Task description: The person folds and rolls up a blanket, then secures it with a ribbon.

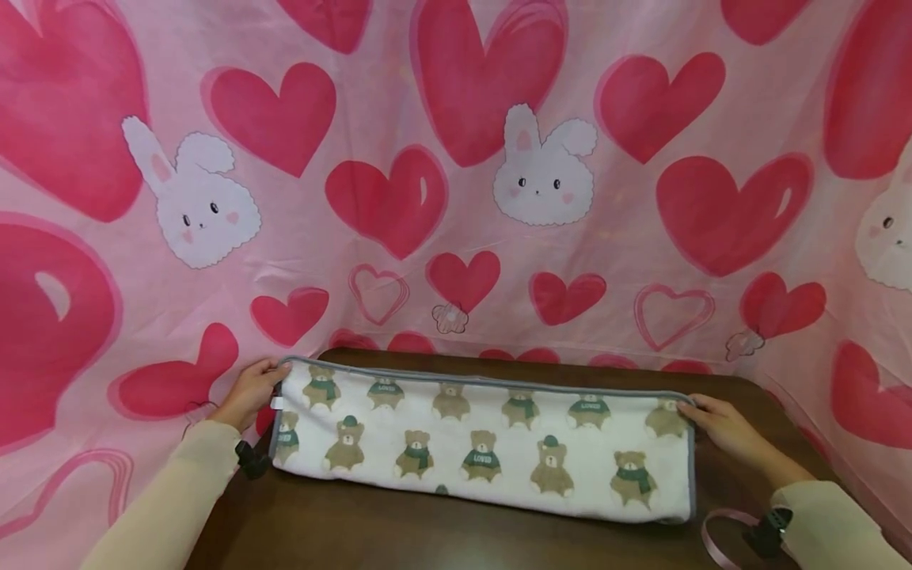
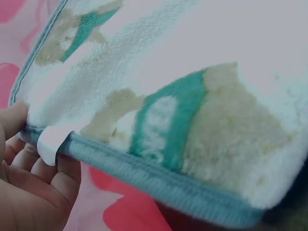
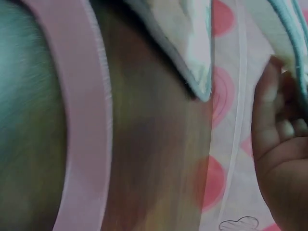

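Note:
A white cloth [image 1: 456,443] with brown bears in green scarves and a grey-blue border is stretched wide in a long strip over the table. My left hand [image 1: 252,392] pinches its upper left corner; in the left wrist view the thumb of the left hand [image 2: 41,178] lies on top and the fingers curl beneath, beside a small white tag [image 2: 50,144]. At the upper right corner my right hand [image 1: 730,431] grips the cloth's edge. The right wrist view shows the right hand [image 3: 284,154] at the blue border, its fingertips partly hidden.
The brown table [image 1: 370,530] lies below the cloth. A pink backdrop [image 1: 299,222] with red hearts and white rabbits rises behind and at both sides. A pink strap [image 1: 712,538] hangs by the right wrist, beside a black device [image 1: 769,534]; another black device [image 1: 251,459] is on the left wrist.

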The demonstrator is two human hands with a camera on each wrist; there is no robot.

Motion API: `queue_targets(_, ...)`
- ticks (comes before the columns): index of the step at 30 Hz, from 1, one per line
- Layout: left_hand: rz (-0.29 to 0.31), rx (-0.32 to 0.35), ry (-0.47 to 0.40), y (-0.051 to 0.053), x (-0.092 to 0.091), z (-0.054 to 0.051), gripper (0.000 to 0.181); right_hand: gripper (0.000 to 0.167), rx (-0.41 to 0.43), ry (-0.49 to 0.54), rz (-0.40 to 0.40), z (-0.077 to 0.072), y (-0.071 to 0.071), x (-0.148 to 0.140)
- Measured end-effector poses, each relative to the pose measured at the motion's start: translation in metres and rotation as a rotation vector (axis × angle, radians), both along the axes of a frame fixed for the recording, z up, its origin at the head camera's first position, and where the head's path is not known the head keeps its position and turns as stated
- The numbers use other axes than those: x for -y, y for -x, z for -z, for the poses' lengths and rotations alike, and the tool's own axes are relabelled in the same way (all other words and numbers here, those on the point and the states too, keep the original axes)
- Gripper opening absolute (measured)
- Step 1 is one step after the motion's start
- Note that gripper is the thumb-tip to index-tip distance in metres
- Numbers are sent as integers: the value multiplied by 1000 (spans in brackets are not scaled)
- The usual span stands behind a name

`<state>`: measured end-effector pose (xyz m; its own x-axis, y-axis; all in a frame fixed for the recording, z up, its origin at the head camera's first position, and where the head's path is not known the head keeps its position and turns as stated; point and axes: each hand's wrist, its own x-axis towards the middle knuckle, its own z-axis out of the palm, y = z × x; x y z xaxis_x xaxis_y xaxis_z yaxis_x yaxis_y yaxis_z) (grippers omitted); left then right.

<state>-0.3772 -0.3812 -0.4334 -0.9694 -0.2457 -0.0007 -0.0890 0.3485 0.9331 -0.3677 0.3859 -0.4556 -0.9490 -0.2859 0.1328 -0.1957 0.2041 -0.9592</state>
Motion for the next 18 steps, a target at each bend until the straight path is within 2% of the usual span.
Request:
queue_targets(2, -6, 12, 0, 5, 0, 2, 42, 23, 21, 22, -19, 2, 7, 0)
queue_targets(5, -24, 23, -4, 14, -2, 7, 44, 25, 98, 55, -1, 6, 18, 4)
queue_targets(8, -41, 7, -5, 25, -8, 11, 40, 36, 124, 41, 83, 10, 30, 10)
queue_targets(9, -40, -1, -5, 29, -9, 12, 39, 40, 121, 12, 125, 11, 34, 12)
queue_targets(12, -48, -20, -12, 39, -13, 17, 37, 48, 95, -42, 184, 16, 45, 16)
queue_targets(14, -52, -25, -17, 44, -15, 20, 38, 48, 88, -81, 193, 18, 51, 17)
queue_targets(18, -73, -52, -25, 51, -16, 26, 39, 40, 133, -87, 204, 27, 64, 15)
